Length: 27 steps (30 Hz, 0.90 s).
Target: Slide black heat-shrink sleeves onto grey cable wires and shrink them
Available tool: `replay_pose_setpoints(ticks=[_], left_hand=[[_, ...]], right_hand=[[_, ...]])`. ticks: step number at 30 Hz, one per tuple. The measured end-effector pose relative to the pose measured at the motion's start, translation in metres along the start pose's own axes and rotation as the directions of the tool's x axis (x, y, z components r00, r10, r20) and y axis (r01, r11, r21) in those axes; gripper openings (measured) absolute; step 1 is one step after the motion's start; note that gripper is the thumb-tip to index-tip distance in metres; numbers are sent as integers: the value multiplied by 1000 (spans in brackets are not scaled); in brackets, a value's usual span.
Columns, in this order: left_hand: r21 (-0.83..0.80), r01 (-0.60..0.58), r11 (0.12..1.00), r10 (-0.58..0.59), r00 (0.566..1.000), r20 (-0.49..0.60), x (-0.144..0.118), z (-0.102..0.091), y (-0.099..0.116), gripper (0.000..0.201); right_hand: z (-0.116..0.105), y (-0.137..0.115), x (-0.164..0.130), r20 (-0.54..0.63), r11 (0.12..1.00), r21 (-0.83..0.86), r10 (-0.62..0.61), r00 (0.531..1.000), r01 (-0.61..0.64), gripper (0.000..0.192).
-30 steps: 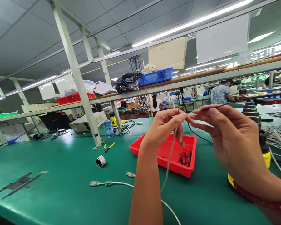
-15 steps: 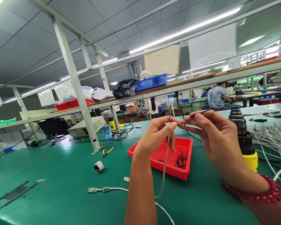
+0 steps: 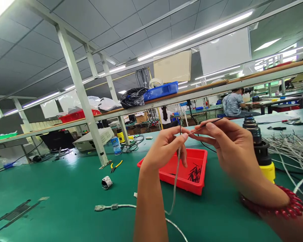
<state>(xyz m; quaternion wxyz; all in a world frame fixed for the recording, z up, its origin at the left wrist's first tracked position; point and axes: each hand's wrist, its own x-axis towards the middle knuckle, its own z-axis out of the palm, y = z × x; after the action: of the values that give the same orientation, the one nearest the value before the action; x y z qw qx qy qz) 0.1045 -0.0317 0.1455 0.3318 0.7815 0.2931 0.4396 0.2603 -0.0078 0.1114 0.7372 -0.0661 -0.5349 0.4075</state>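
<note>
Since the earlier frames both hands have sunk a little lower in view and the red tray sits further left — the pinch itself looks unchanged. The left hand pinches the upper end of one grey cable between thumb and forefinger; the cable hangs down past the wrist, loops above the green table and runs off to a pale connector lying flat. The right hand grips one thin black sleeve between its fingertips, its tip meeting the cable end right at the left thumb.

One red tray stands just behind the hands, holding a small heap of short black pieces too tangled to count. One pair of yellow-handled cutters and one small tape roll lie to the left, well apart. A black and yellow tool stands half hidden behind the right wrist, which wears a red bead bracelet.

The bundle of grey wires is cut off at the right edge. Two other people sit at benches far behind, beneath a shelf with one blue bin — strip lights run along the ceiling.
</note>
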Motion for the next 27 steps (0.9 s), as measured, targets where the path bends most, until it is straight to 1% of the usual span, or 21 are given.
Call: replay_pose_setpoints(ticks=[3,8,12,15,18,22,27], left_hand=[[19,0,1000,0,1000,-7,0,0,0,24],[32,4,999,-4,1000,-2,-1,-2,-4,28],[23,-6,1000,6,1000,-1,-1,-2,-4,26],[-2,-11,1000,11,1000,12,0,-2,-3,25],[9,-1,1000,1,1000,6,0,-1,-2,26],[13,23,1000,-23,1000,2,-1,-1,-2,29],[29,26,999,-26,1000,-1,-1,-1,-1,31]], right_hand=[[-1,1,1,15,1000,9,5,1000,-5,9],[-1,1,2,-17,998,55,40,999,-39,11],[0,0,2,6,996,62,70,998,-70,13],[-1,0,2,7,996,69,61,998,-61,12],[-1,1,2,-4,996,79,46,999,-45,12],[-1,2,3,-20,998,58,38,999,-37,11],[-4,3,4,11,997,30,67,998,-68,12]])
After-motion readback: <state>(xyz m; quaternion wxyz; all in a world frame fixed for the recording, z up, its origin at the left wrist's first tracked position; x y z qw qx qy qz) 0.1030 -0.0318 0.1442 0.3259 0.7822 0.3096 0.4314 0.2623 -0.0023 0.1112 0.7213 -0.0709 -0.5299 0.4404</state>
